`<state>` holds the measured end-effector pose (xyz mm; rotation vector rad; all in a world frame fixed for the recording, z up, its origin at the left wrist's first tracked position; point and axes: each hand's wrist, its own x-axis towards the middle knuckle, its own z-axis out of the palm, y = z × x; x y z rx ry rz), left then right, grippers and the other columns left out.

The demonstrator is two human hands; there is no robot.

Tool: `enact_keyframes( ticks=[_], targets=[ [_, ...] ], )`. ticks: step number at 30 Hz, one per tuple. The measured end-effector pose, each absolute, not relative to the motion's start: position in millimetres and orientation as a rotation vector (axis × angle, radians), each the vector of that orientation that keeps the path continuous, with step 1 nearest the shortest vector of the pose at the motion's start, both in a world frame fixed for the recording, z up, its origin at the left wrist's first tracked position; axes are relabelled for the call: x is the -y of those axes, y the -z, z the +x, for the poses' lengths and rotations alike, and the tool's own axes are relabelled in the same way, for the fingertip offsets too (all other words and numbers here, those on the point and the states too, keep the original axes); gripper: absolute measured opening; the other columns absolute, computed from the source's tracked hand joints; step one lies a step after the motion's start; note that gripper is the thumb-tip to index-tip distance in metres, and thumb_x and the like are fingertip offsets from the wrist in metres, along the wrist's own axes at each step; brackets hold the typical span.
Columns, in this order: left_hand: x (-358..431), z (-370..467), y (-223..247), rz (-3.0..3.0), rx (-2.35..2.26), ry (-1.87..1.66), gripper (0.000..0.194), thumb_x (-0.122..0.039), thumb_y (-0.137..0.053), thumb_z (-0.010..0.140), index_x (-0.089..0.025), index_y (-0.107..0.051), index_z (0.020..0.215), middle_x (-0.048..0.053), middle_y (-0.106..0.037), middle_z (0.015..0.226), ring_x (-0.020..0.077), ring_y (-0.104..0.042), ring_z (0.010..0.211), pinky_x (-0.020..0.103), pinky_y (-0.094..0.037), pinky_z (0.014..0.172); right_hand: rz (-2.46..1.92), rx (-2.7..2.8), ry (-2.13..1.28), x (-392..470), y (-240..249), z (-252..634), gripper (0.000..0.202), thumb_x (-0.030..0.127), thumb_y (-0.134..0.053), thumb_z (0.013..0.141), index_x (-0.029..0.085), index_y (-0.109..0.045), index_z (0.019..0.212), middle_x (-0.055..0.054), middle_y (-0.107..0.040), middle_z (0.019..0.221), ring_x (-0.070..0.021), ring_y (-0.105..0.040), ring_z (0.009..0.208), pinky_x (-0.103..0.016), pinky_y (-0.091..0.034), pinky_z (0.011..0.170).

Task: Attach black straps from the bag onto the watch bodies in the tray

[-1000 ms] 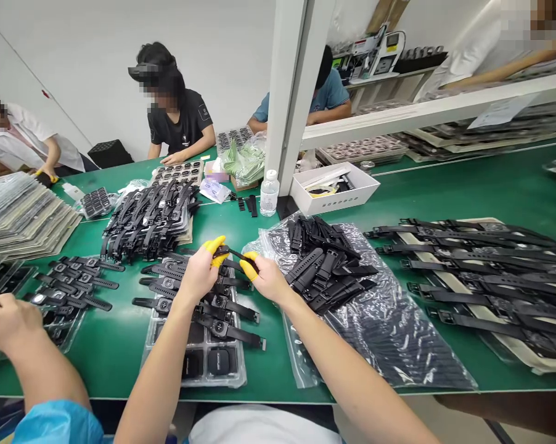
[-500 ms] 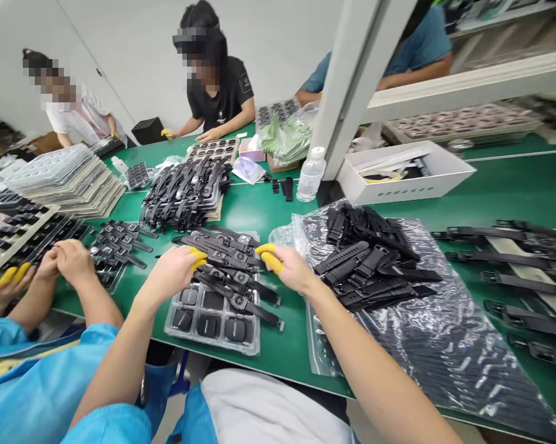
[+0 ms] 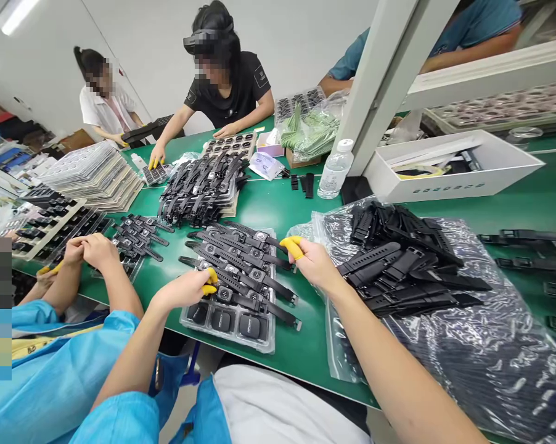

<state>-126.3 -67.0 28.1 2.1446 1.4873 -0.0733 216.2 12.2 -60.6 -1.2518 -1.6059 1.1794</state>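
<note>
In front of me a clear plastic tray (image 3: 266, 342) holds rows of black smartwatches (image 3: 254, 274) laid slantwise, sensor backs up, straps overhanging the sides. Black square pieces (image 3: 249, 325) show in its near row of compartments. My left hand (image 3: 183, 293), with yellow finger cots on thumb and finger, grips a watch strap at the tray's left side, low in the rows. My right hand (image 3: 315, 262), also in yellow cots, is pinched around a strap end at the upper right; its fingers partly hide the grip. A pile of loose black straps (image 3: 393, 265) lies to the right.
A large plastic bag (image 3: 472, 364) lies under the loose straps. Behind stand a water bottle (image 3: 336, 169), a white box (image 3: 453, 166) and stacked watches (image 3: 204, 188). A co-worker's hands (image 3: 95, 250) work close at left. Two people (image 3: 232, 92) sit or stand across the green table (image 3: 259, 200).
My view has swung left. My left hand has come down toward the tray's near rows. My right hand stays near the right strap ends. The co-worker in black has reached toward a small tray.
</note>
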Motion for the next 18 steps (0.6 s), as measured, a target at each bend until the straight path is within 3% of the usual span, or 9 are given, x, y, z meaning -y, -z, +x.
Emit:
enact_keyframes(
  ticks=[4, 10, 18],
  targets=[
    [62, -128, -22, 2.324, -1.578, 0.005, 0.011, -0.025, -0.054, 0.099, -0.022, -0.064, 0.100, 0.006, -0.073, 0.101, 0.0232, -0.066, 0.096, 0.036, -0.051, 0.090, -1.253, 1.588, -1.166, -14, 61, 216, 0.012, 0.025, -0.057, 0.079, 0.023, -0.066, 0.085, 0.000, -0.067, 0.067, -0.0163, -0.053, 0.052, -0.030, -0.041, 0.054],
    [83, -147, 8, 2.606, -1.710, -0.553, 0.019, -0.029, -0.052, 0.104, -0.022, -0.067, 0.111, 0.010, -0.071, 0.121, 0.0283, -0.063, 0.116, 0.049, -0.047, 0.106, -1.229, 1.610, -1.073, -20, 57, 215, 0.016, 0.031, -0.056, 0.086, 0.023, -0.061, 0.073, 0.000, -0.065, 0.065, -0.0168, -0.056, 0.061, -0.030, -0.040, 0.062],
    [125, -150, 66, 2.642, -1.839, -1.013, 0.022, -0.022, -0.057, 0.099, -0.024, -0.068, 0.118, 0.011, -0.071, 0.125, 0.0303, -0.066, 0.116, 0.048, -0.054, 0.099, -1.284, 1.509, -1.098, -27, 73, 213, 0.014, 0.032, -0.058, 0.081, 0.023, -0.067, 0.086, 0.002, -0.063, 0.064, -0.0172, -0.054, 0.060, -0.030, -0.037, 0.060]
  ],
)
